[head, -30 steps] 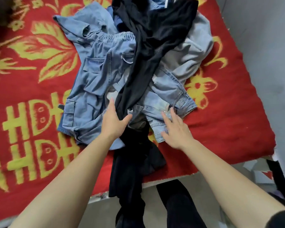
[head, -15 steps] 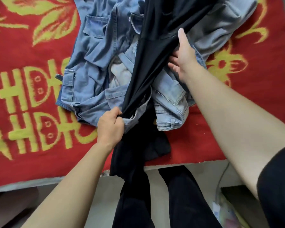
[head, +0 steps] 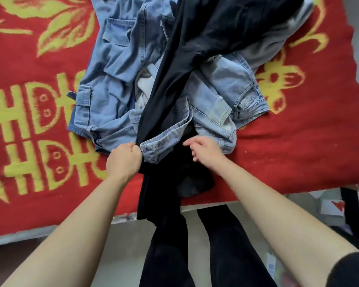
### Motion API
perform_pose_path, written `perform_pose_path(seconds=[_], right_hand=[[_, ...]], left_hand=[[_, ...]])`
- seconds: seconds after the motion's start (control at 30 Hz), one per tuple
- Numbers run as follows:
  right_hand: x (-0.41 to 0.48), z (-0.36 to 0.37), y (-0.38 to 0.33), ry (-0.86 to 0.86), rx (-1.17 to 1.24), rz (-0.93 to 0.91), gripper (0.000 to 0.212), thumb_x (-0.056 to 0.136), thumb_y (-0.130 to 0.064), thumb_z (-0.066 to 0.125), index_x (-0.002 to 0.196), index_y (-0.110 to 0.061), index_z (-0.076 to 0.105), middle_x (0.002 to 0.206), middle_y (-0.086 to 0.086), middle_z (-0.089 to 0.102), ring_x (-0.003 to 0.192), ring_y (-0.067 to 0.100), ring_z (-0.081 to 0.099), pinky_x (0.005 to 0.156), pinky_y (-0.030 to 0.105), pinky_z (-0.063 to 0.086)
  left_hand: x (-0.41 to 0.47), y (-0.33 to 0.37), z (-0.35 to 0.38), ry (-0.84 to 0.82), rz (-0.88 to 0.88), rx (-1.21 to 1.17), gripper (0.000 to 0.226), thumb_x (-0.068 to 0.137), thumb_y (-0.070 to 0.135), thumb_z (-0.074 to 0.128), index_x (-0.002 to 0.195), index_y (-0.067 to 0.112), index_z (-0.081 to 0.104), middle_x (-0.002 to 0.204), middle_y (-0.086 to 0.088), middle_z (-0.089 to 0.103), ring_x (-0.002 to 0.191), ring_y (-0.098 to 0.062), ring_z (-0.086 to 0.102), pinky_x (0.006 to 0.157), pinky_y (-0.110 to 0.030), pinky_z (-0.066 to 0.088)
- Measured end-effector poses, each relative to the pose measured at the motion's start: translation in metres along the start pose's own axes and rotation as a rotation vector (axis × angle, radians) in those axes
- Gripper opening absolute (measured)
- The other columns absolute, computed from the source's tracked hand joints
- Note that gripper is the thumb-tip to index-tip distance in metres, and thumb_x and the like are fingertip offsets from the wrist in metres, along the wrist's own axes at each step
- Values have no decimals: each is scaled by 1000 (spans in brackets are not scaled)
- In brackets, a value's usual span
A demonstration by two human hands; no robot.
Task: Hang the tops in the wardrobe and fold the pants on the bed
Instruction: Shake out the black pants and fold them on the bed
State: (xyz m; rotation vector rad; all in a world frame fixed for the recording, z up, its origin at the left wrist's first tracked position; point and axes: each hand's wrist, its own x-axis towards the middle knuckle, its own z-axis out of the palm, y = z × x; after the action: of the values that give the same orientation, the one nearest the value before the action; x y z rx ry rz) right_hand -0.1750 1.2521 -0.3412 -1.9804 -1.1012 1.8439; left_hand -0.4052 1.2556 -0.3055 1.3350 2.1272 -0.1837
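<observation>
While the left hand point(head: 123, 160) grips the black garment point(head: 170, 83), right hand point(head: 205, 151) hovers beside.

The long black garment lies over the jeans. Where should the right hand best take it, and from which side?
The black garment runs as a narrow band on top of the jeans, and the left hand grips its lower part. The right hand, which is open, would probably best pinch the band higher up, coming from the right, where its edge lies free on the denim.
</observation>
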Motion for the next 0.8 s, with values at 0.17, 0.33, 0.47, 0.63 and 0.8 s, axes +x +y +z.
perform_pose_path(seconds=[0.17, 0.33, 0.47, 0.63, 0.8], right_hand=[[66, -56, -83, 336, 558, 12, 23, 99, -35, 50, 96, -14, 60, 79, 4, 59, 51, 13, 57, 42, 23, 43], [112, -82, -145, 277, 723, -14, 68, 88, -50, 67, 139, -10, 46, 131, 5, 58, 111, 24, 62, 89, 44, 58], [96, -64, -136, 387, 585, -103, 34, 94, -13, 61, 124, -3, 50, 125, 11, 60, 111, 25, 59, 101, 43, 49], [23, -52, -46, -119, -28, -124, 15, 89, -7, 65, 78, -13, 58, 69, -9, 67, 63, 2, 60, 53, 10, 47], [-7, -81, 21, -433, -479, 284, 40, 84, -12, 75, 121, -10, 62, 116, 6, 61, 89, 18, 65, 61, 25, 57]], left_hand=[[-9, -5, 12, 45, 39, -40, 29, 87, 21, 38, 61, 10, 44, 67, -8, 54, 73, -36, 51, 60, -36, 32], [-18, -7, 17, 34, 117, 37, 29, 78, 27, 31, 56, 12, 43, 60, -3, 50, 67, -33, 49, 57, -35, 30], [-11, -14, 13, -49, 28, 46, 28, 73, 28, 30, 57, 11, 45, 68, -10, 58, 72, -36, 51, 57, -34, 31], [12, 7, -4, 228, -198, -248, 28, 95, 28, 39, 101, 11, 60, 117, -19, 57, 113, -38, 50, 91, -42, 39], [28, 78, -8, 153, -16, -599, 80, 86, 70, 48, 142, 13, 38, 136, -6, 48, 126, -21, 46, 110, -42, 36]])
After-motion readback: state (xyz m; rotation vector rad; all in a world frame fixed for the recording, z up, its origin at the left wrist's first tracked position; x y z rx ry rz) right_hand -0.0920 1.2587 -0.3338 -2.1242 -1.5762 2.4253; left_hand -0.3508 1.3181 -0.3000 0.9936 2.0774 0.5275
